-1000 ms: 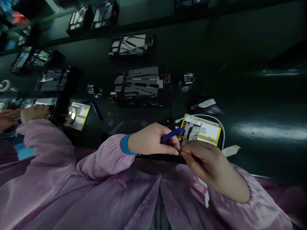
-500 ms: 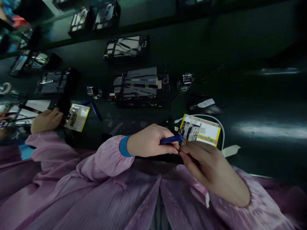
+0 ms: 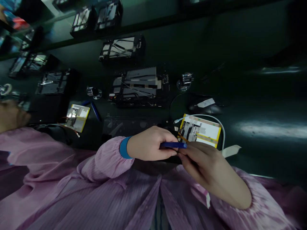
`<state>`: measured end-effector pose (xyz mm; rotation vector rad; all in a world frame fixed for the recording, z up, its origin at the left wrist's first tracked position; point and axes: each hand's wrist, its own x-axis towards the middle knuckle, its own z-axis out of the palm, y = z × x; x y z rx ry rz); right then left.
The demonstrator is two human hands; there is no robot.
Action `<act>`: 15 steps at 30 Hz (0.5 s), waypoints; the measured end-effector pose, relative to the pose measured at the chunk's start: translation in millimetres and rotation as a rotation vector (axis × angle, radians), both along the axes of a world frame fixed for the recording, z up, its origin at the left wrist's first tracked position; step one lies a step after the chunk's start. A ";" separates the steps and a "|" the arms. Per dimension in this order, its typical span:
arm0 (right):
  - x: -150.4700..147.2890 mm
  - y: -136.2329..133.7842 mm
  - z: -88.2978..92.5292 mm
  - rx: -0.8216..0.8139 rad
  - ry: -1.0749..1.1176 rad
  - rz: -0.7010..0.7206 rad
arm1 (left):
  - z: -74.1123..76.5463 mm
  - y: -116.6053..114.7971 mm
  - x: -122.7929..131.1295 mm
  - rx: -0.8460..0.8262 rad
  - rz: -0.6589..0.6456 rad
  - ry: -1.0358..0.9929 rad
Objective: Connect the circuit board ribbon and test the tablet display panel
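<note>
My left hand (image 3: 152, 143), with a blue wristband (image 3: 125, 147) behind it, is closed around a blue pen-like tool (image 3: 173, 145) whose blunt end points right. The fingertips of my right hand (image 3: 207, 166) are pinched together and meet those of the left. Whatever lies between the right fingers is hidden. Just beyond them is a yellow-edged battery pack (image 3: 208, 131) with silvery tape. An orange flex cable (image 3: 183, 138) runs from its near left corner towards my fingertips. A pale cable (image 3: 222, 127) curves round the pack's far and right sides.
An opened tablet-like device (image 3: 140, 83) lies ahead, between two metal counters (image 3: 186, 80) (image 3: 92, 91). A black mouse (image 3: 208, 105) carries a paper label. More opened devices (image 3: 121, 48) stand behind. At left are a second battery pack (image 3: 78, 116), a blue pen (image 3: 95, 110) and a co-worker's blurred hand (image 3: 13, 116).
The blue tool's end has shifted slightly right and down, and more orange cable shows. My hands stay together. The co-worker's hand has moved left, off the second pack's side.
</note>
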<state>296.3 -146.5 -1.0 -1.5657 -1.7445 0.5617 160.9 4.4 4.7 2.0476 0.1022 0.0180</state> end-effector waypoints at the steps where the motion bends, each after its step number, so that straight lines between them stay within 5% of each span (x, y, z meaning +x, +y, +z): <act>1: 0.2 0.2 -0.1 0.000 0.001 0.000 | -0.2 -0.1 -0.1 -0.002 0.004 0.003; 8: 3.1 0.7 1.4 -0.047 0.037 0.016 | -1.7 0.4 1.0 -0.086 0.032 0.047; 15: 0.8 1.7 0.0 -0.012 0.004 -0.003 | -1.1 -2.3 0.3 0.005 0.028 0.047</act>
